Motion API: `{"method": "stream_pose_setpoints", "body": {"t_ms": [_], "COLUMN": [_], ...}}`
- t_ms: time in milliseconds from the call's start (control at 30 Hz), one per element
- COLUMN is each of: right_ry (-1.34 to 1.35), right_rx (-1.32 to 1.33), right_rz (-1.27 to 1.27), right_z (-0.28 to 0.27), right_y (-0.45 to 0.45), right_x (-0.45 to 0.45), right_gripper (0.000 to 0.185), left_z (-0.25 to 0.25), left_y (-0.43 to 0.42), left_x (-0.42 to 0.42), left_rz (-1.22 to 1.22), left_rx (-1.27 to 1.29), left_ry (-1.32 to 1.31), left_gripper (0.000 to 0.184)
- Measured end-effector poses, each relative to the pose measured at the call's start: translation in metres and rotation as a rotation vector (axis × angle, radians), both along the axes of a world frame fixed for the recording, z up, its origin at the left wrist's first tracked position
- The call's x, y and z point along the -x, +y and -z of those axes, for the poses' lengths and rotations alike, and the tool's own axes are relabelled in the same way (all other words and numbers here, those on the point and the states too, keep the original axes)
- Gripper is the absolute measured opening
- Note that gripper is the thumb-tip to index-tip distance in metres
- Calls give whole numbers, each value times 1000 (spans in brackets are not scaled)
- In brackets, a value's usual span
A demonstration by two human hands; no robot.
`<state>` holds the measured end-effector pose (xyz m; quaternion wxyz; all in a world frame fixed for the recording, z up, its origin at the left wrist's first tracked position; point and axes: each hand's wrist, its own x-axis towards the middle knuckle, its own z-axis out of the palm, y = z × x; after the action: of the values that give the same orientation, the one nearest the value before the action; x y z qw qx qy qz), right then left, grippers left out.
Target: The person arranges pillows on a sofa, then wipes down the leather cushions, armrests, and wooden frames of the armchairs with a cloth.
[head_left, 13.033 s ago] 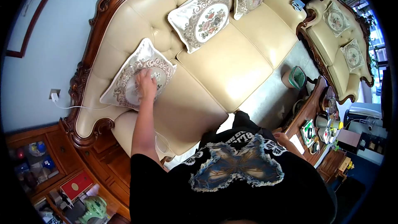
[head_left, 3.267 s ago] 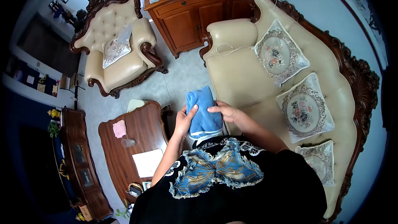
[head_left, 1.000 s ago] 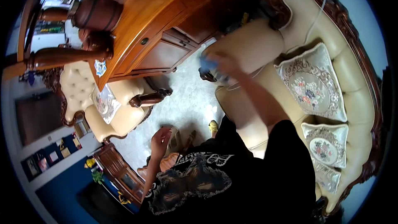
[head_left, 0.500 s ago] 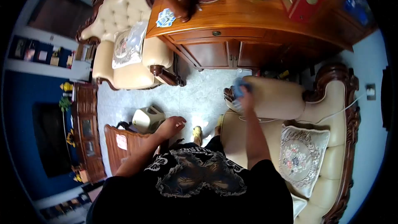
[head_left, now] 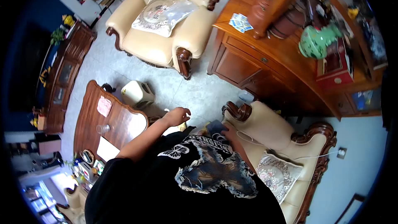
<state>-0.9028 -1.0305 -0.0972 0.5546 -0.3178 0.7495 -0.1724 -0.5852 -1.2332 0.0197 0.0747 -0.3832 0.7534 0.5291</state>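
My right hand [head_left: 227, 133] is closed on a bunched blue-grey cloth [head_left: 215, 127], low in front of my shirt. Just beyond it is the carved wooden front of the sofa armrest [head_left: 239, 111]. My left hand [head_left: 178, 116] hangs over the floor with loosely bent fingers apart, holding nothing. Nearest to that hand are a cream plastic stool [head_left: 136, 94] and the wooden coffee table [head_left: 89, 116], both to its left. The right fingers are partly hidden by the cloth and my body.
Ahead stands a cream armchair [head_left: 149, 49] with a wrapped cushion [head_left: 159, 16]. A wooden cabinet [head_left: 240, 64] on the right bears a green vase [head_left: 317, 43] and a red box [head_left: 338, 68]. On the table are a pink cloth [head_left: 104, 106] and a glass [head_left: 103, 129]. A white cord [head_left: 315, 156] crosses the sofa.
My right hand has drawn the cloth back from the sofa armrest toward my body. My view has turned left, bringing more of the coffee table into sight. The left hand stays empty.
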Motion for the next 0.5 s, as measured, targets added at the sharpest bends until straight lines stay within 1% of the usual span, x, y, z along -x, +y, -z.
{"method": "stream_pose_setpoints", "body": {"t_ms": [33, 100, 133, 167, 200, 233, 267, 300, 333, 367, 400, 433, 467, 500], "right_ry": [14, 83, 78, 90, -55, -205, -161, -155, -290, -426, -418, -515, -618, -617], "right_rx": [-5, -74, -81, -80, -27, 31, 90, 93, 133, 172, 168, 186, 193, 180], "right_rz": [-28, 218, 181, 156, 252, 351, 318, 297, 321, 344, 333, 319, 300, 284], "right_z": [-3, -11, -37, -44, -48, -48, -43, -41, -56, -72, -85, -97, -107, -116], "right_y": [-4, -18, -38, -55, -69, -84, -103, -118, -134, -150, -165, -180, -190, -197], "right_x": [3, 2, -8, -18, -24, -30, -43, -58, -92, -132, -165, -185, -190, -194], "right_gripper": [55, 55, 55, 55, 56, 57, 52, 52, 49, 47, 47, 46, 46, 46], "left_z": [0, 12, 18, 22, 20, 25, 32, 38, 53, 46, 29, 20, 30, 14], "left_y": [0, 5, 6, 5, 4, 1, 0, -1, 3, 1, -4, -7, -1, -2], "left_x": [-6, -20, -31, -41, -48, -56, -64, -76, -98, -123, -144, -149, -138, -130], "left_rz": [-30, -92, -125, -157, -223, -242, -313, -382, -388, -398, -363, -327, -382, -438], "left_rx": [-6, 10, -20, -49, -121, -116, -233, -351, -346, -349, -383, -416, -531, -686], "left_ry": [29, 79, 105, 130, 141, 151, 184, 219, 229, 239, 243, 247, 315, 362], "left_gripper": [28, 29, 29, 29, 31, 31, 31, 31, 41, 41, 48, 56, 70, 78]}}
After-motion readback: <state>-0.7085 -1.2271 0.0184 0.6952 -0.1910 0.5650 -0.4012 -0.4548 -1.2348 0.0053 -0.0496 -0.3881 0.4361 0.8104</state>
